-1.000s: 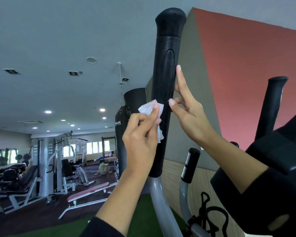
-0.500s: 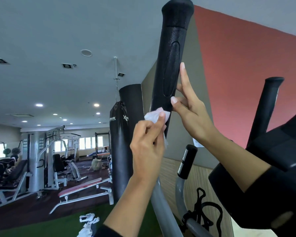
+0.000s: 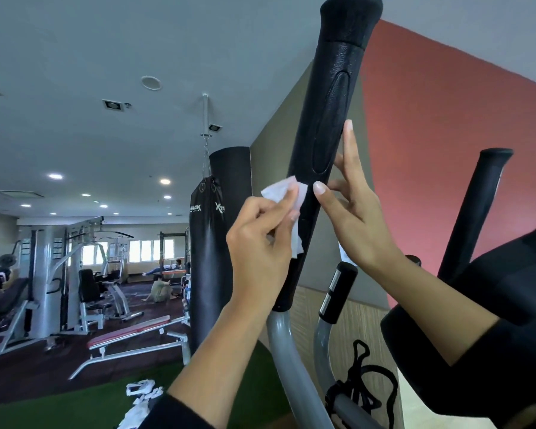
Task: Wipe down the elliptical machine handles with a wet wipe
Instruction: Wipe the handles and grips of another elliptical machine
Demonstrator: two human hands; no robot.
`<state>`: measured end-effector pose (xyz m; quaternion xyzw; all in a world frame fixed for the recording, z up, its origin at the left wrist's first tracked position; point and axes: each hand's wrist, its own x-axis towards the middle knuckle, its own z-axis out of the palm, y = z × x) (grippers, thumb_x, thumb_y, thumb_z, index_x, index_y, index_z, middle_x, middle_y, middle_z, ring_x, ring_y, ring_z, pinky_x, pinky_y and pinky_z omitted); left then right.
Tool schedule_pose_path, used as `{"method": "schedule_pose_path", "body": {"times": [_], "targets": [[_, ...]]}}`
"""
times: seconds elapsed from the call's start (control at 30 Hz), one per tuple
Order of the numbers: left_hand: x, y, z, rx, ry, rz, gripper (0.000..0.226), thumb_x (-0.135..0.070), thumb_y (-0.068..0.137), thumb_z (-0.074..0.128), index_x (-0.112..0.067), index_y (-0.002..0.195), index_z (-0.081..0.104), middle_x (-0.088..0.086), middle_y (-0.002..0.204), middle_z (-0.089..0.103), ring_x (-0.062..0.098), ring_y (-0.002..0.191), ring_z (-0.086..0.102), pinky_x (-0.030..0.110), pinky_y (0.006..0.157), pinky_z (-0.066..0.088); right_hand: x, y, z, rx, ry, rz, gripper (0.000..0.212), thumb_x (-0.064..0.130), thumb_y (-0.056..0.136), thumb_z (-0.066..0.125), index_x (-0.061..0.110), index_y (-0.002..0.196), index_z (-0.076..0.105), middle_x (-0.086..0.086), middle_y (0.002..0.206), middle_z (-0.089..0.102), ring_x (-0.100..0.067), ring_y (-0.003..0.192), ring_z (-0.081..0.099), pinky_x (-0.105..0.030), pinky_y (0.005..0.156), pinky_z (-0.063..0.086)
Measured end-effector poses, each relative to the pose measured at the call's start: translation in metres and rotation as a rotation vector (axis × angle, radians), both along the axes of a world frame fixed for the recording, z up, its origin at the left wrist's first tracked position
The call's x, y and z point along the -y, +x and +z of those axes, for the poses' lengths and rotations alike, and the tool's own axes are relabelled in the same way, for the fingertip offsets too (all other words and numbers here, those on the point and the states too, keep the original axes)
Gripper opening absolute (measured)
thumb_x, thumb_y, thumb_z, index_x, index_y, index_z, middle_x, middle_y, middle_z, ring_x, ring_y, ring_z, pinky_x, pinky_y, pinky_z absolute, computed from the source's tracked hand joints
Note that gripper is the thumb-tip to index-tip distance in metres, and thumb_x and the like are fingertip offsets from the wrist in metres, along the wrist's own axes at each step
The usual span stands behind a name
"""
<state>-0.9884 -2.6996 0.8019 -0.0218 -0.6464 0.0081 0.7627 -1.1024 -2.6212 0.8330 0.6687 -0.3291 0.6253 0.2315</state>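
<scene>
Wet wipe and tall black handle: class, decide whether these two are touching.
Touching. In the head view the left hand presses the wet wipe onto the tall black handle, its edge lying on the handle with no gap.

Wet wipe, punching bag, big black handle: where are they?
wet wipe [image 3: 274, 191], head view, white top corner.
punching bag [image 3: 206, 267], head view, black front.
elliptical handle [image 3: 331, 119], head view, textured upper grip.

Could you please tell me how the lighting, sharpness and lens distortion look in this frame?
Head view: soft, even light, though the ceiling spotlights and far windows blow out; head view: wide-angle stretch toward the edges; head view: the handle and wet wipe look sharp.
</scene>
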Motion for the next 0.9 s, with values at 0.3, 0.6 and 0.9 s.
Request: {"method": "schedule_pose_path", "body": {"times": [0.3, 0.6, 0.9], "targets": [[0.003, 0.003, 0.047, -0.086, 0.035, -0.208, 0.026, -0.014, 0.09, 0.064, -0.018, 0.116, 0.068, 0.001, 0.078, 0.055, 0.003, 0.067, 0.049, 0.009, 0.063, 0.037, -0.003, 0.011, 0.003, 0.045, -0.09, -0.14, 0.07, 0.018, 0.101, 0.046, 0.04, 0.151, 0.002, 0.018, 0.141, 0.046, -0.027, 0.091, 0.059, -0.023, 0.086, 0.05], [0.038, 0.007, 0.03, 0.079, -0.123, -0.327, 0.028, -0.004, 0.087, 0.068, -0.015, 0.113, 0.07, 0.003, 0.074, 0.057, 0.009, 0.066, 0.049, 0.006, 0.058, 0.036, -0.002, 0.031, 0.0, 0.124, -0.103, -0.317, 0.069, 0.018, 0.102, 0.045, 0.044, 0.151, 0.004, 0.018, 0.148, 0.04, -0.011, 0.108, 0.061, -0.041, 0.1, 0.048], [0.027, -0.002, 0.082, 0.124, -0.174, -0.484, 0.031, -0.009, 0.088, 0.066, -0.018, 0.117, 0.069, -0.005, 0.075, 0.051, -0.002, 0.062, 0.045, 0.003, 0.064, 0.034, 0.005, 0.044, -0.004, 0.197, -0.161, -0.413, 0.068, 0.025, 0.099, 0.047, 0.041, 0.151, 0.006, 0.013, 0.146, 0.044, -0.013, 0.102, 0.063, -0.047, 0.099, 0.049]]}}
